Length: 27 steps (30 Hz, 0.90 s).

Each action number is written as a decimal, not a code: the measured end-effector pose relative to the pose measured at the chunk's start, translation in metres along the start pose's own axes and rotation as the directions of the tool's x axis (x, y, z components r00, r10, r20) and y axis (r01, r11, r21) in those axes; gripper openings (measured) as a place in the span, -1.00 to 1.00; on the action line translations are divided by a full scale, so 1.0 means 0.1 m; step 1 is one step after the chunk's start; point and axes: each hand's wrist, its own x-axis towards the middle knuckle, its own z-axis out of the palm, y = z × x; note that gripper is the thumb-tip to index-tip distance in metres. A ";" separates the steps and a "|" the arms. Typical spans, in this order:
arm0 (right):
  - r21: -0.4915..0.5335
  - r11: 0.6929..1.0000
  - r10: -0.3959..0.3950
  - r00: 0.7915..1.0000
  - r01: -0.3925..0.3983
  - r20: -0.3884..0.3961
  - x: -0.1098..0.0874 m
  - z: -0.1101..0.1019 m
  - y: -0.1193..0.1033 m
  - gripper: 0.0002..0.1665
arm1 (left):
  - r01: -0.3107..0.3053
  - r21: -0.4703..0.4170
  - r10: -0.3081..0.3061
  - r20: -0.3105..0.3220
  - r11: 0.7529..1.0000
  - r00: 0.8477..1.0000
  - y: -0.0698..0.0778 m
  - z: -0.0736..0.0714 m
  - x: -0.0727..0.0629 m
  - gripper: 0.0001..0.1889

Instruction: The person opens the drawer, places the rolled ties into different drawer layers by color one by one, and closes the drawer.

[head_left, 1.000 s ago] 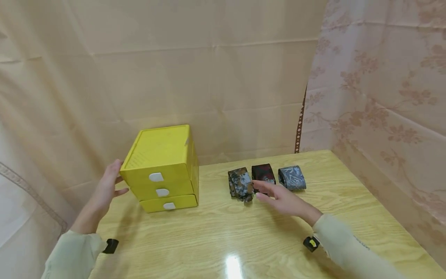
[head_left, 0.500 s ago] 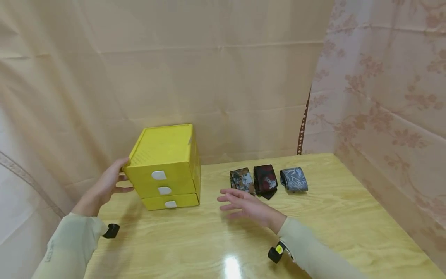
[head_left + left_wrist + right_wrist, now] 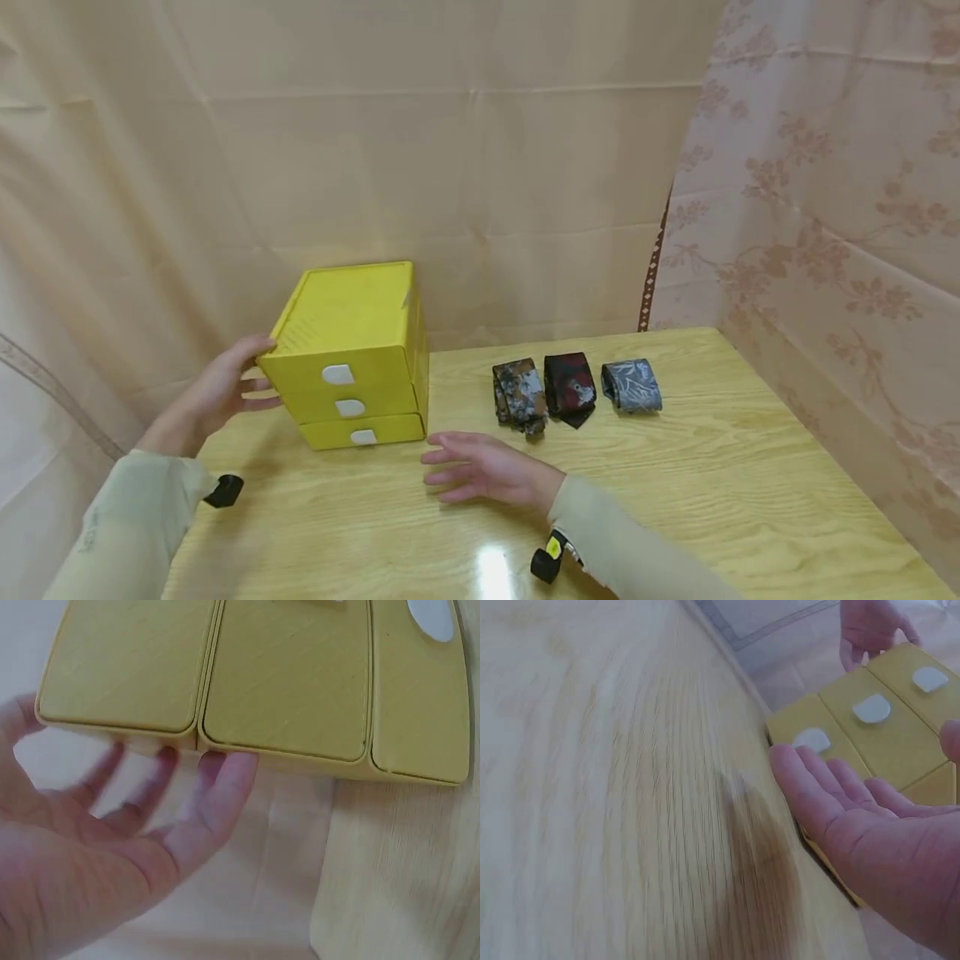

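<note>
A yellow three-drawer storage box (image 3: 341, 312) with white tab handles stands on the table at left in the head view, its drawers closed. My left hand (image 3: 225, 387) rests against its left side near the front top corner, fingers fairly straight; in the left wrist view the fingertips (image 3: 238, 769) lie along that side. My right hand (image 3: 491, 471) hovers over the table just right of the box's lowest drawer, fingers spread and holding nothing. Behind it lie three rolled neckties: a brown-and-grey floral one (image 3: 519, 396), a dark red one (image 3: 570, 387) and a grey-blue one (image 3: 632, 385).
The light wood table (image 3: 712, 467) ends at a right edge beside a floral curtain (image 3: 840, 208). A plain beige curtain (image 3: 450, 183) hangs close behind the box and ties. Each wrist wears a small black camera.
My right hand has moved away from the brown-and-grey necktie, leftward and nearer, toward the box's front. My left hand stays at the box's side; the ties lie where they were.
</note>
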 end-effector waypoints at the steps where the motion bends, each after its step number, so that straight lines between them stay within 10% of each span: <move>1: 0.005 1.000 -0.001 1.000 0.001 0.009 0.03 0.02 0.00 -0.16 | -0.015 0.006 0.015 0.003 1.000 1.000 0.00 -0.01 0.01 -0.63; 8: 0.028 0.999 0.020 0.999 -0.020 0.031 0.11 0.11 0.05 -0.23 | -0.112 0.128 0.114 -0.007 0.985 0.993 -0.07 -0.05 0.08 -0.36; 27: 0.075 0.996 0.046 0.995 -0.052 0.090 0.29 0.28 0.12 -0.23 | -0.310 0.264 0.324 -0.009 0.913 0.946 -0.13 0.00 0.16 -0.55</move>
